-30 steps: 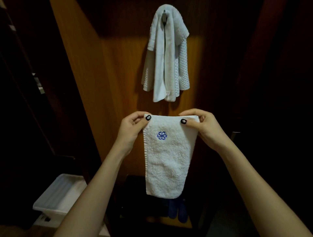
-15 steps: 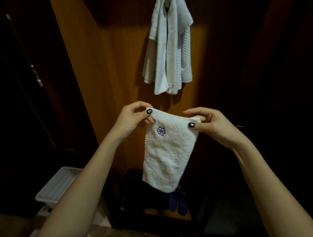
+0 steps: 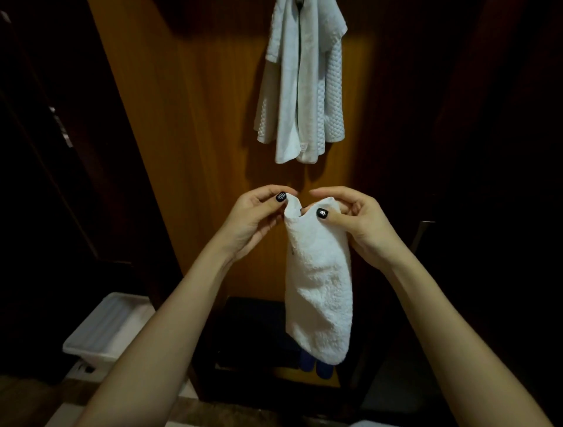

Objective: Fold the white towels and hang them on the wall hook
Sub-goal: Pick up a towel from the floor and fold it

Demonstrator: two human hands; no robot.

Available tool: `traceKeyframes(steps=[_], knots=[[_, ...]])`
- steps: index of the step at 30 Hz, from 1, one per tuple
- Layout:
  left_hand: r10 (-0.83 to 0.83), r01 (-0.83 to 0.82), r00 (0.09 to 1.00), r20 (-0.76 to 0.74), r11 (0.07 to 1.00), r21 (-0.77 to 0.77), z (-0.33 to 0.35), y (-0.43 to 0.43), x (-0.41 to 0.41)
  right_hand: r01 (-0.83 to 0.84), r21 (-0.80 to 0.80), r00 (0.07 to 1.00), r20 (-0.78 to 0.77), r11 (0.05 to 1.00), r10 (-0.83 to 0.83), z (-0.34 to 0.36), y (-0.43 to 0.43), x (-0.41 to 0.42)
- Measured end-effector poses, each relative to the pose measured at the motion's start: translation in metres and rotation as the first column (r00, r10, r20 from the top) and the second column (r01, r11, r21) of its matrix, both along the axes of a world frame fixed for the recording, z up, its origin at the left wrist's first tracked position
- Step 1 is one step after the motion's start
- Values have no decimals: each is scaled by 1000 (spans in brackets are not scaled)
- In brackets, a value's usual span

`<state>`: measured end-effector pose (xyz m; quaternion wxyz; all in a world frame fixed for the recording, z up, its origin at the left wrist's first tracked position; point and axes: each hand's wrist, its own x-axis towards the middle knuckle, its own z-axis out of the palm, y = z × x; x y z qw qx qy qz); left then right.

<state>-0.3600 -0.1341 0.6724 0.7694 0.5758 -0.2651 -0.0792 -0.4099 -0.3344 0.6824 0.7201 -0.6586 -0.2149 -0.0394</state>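
Observation:
A small white towel (image 3: 320, 274) hangs in a narrow folded strip in front of me. My left hand (image 3: 256, 219) pinches its top left corner between thumb and fingers. The top right corner is pinched by my right hand (image 3: 356, 222), and the two corners sit close together. Above them, several white towels (image 3: 301, 82) hang bunched against the orange wooden panel (image 3: 189, 137). The wall hook (image 3: 300, 3) shows only as a dark bit at the top edge, mostly hidden by cloth.
A white plastic bin (image 3: 103, 329) stands on the floor at lower left. Blue slippers (image 3: 313, 364) peek out below the held towel on a dark low shelf (image 3: 253, 332). Dark cabinet sides close in on both left and right.
My hands have come together, bringing the towel's top corners close and folding it narrower; the blue embroidered mark no longer shows. The view has tilted down, so the hanging towels sit higher.

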Motion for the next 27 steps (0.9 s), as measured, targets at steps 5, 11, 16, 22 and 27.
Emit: traceKeyframes(steps=[5, 11, 16, 22, 27], knots=[[-45, 39, 998, -48, 993, -116, 4, -4, -3, 95, -38, 995, 6, 995, -95, -1, -1, 0], [-142, 137, 989, -48, 987, -87, 9, -11, -8, 42, -31, 995, 88, 999, -39, 3, 0, -1], [-172, 169, 984, -49, 984, -52, 11, -11, -9, -18, -113, 992, 118, 993, 31, 7, 5, -3], [-73, 78, 994, -86, 996, 50, -1, -4, -5, 20, -158, 988, 153, 987, 5, 8, 15, -2], [-100, 98, 986, -130, 995, -24, 1, 6, -2, 120, -203, 966, 249, 972, -67, 7, 19, 5]])
